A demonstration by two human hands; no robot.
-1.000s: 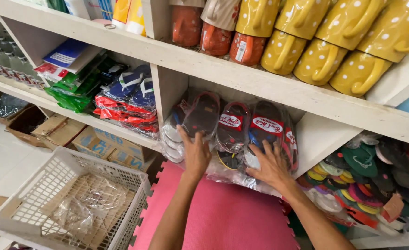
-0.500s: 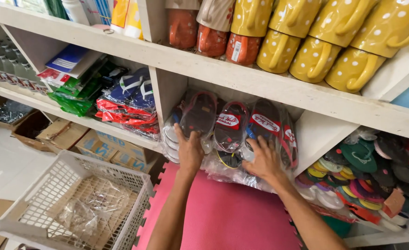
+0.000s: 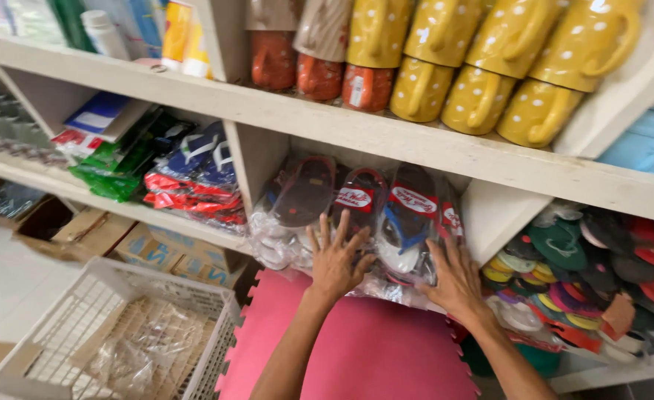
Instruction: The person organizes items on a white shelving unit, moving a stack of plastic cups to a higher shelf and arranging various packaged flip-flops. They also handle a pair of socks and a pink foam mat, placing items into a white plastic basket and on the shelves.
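Plastic-bagged pairs of flip-flops [image 3: 356, 204] stand packed upright in a middle cubby of a white wooden shelf [image 3: 386, 144]. My left hand [image 3: 336, 255] lies flat against the bags, fingers spread. My right hand [image 3: 456, 278] presses the right end of the same row, fingers spread too. Neither hand grips anything. Below both forearms lies a pink foam mat [image 3: 371, 348] with a jigsaw edge.
Yellow dotted mugs [image 3: 482, 67] and orange mugs [image 3: 319, 70] fill the shelf above. Loose coloured flip-flops [image 3: 586, 274] fill the cubby to the right, packets [image 3: 186, 174] the cubby to the left. A white wire basket [image 3: 119, 333] with crumpled plastic stands lower left, cardboard boxes [image 3: 171, 248] behind.
Both hands have stayed pressed on the bagged flip-flops, shifting slightly right along the row. The view has moved a little closer to the shelf.
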